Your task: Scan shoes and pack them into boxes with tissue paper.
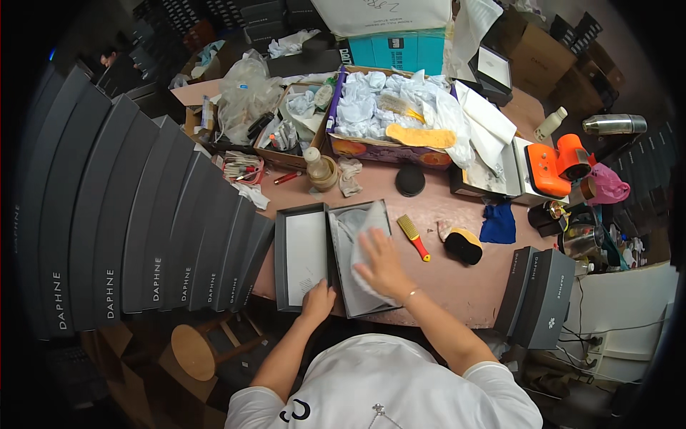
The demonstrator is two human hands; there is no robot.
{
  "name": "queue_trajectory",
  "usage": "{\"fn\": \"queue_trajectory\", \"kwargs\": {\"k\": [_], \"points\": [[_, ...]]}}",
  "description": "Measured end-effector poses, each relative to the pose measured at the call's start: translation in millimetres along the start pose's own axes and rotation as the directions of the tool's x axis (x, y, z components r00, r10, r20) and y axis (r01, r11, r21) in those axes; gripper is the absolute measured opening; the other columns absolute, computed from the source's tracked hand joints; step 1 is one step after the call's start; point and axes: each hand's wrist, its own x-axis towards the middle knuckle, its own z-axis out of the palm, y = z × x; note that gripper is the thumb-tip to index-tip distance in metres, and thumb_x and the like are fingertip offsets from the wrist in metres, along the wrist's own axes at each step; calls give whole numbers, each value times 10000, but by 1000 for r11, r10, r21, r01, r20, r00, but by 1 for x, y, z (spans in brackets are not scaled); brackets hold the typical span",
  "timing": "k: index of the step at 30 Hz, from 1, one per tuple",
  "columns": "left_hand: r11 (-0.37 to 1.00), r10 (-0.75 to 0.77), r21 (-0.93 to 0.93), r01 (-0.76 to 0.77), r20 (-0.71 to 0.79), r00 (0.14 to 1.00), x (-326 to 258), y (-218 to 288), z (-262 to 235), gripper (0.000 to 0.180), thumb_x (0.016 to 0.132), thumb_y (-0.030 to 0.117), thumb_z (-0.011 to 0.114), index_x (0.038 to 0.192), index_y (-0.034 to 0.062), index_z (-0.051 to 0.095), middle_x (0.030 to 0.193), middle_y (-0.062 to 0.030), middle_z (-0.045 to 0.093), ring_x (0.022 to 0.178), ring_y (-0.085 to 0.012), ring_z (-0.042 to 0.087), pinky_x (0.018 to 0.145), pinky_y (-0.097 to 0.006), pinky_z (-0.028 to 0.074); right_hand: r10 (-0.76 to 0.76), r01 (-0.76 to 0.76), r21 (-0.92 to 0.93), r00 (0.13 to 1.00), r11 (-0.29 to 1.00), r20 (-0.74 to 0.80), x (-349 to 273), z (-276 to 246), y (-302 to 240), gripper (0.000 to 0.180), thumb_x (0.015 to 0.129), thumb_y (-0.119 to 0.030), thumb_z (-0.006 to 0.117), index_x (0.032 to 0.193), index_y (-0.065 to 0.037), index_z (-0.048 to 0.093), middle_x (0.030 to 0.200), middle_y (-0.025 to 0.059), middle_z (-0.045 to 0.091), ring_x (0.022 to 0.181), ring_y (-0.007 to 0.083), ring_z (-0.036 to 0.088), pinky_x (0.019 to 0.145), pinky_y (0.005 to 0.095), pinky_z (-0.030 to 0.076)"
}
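Observation:
A dark grey shoebox [339, 266] lies uncovered at the near edge of the pink table [450, 294], white tissue paper [351, 227] inside it. My right hand [384, 267] rests on the tissue with its fingers spread, slightly blurred. What lies beneath the paper is hidden. Directly left of the box is its lid [300, 247], pale inside face up. Curled fingers of my left hand [318, 300] hold the lid's near right corner, beside the box wall.
Stacked grey shoeboxes [143, 214] crowd the left; two more boxes [543, 300] stand at the right edge. Right of the open box lie a yellow-and-red brush [413, 237], a black-and-yellow sponge [463, 247] and a blue cloth [498, 223]. Behind sits a carton [339, 107] of crumpled paper.

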Motion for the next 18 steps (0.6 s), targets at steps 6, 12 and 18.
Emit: {"fn": "queue_trajectory", "kwargs": {"k": [6,12,18], "points": [[542,-72,-836,89,60,996,-65,74,-161,205,961,184,504,952,-13,560,834,-54,622,762,-134,608,670,-321,480,85,-116,194,983,974,162,-7,-4,-11,619,925,-382,520,1429,-69,342,1448,238,337,1359,367,296,1109,504,209],[779,162,-621,-84,70,984,-27,82,-45,566,986,282,489,1429,-2,280,1279,-153,433,1152,-231,480,976,-359,418,524,-522,589,831,617,189,-44,-60,38,605,927,-394,537,1365,4,411,1221,242,573,1100,300,591,941,361,445],[565,-143,-718,407,401,905,25,28,-2,572,976,400,479,1348,-20,373,1257,-169,510,1151,-271,510,937,-439,450,604,-597,214,796,773,41,-42,13,36,590,884,-464,571,1256,-6,554,1093,252,638,1026,312,631,876,410,473]]}}
